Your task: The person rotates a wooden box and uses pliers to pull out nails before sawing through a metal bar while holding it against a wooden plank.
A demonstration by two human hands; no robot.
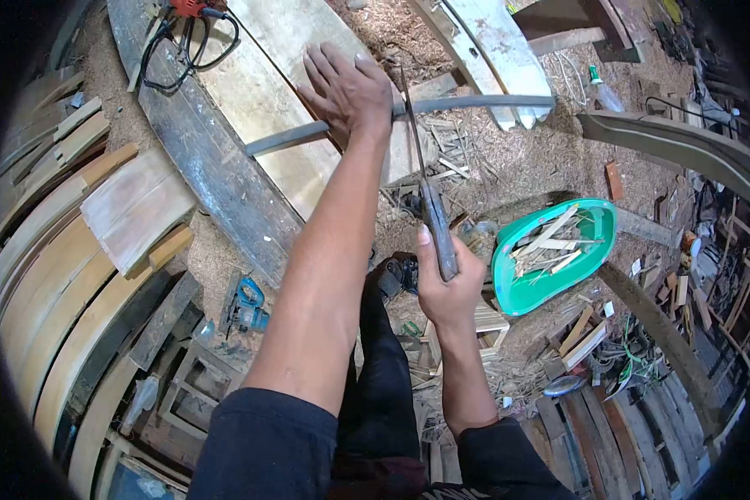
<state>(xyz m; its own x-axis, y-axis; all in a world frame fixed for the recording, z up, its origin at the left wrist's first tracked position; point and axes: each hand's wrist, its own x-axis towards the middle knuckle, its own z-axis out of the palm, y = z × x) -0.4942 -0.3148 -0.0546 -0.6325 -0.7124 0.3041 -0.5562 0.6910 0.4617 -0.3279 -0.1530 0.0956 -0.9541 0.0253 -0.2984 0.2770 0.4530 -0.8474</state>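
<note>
My left hand point(350, 92) lies flat with its fingers spread, pressing down on a grey curved strip point(287, 137). The strip crosses pale wooden boards point(250, 92), and its right end extends over another board point(496, 50). In the grip of my right hand point(452, 279) is a handsaw point(433, 208), held by its dark handle. Its thin blade, seen nearly edge-on, points away from me and overlaps the strip just right of my left hand.
A green basin point(496, 279) of wood offcuts stands at the right. A blue power tool point(248, 307) sits on the floor at left, and a red corded tool point(189, 8) at the top. Stacked planks point(42, 317) line the left side. Sawdust and scraps cover the ground.
</note>
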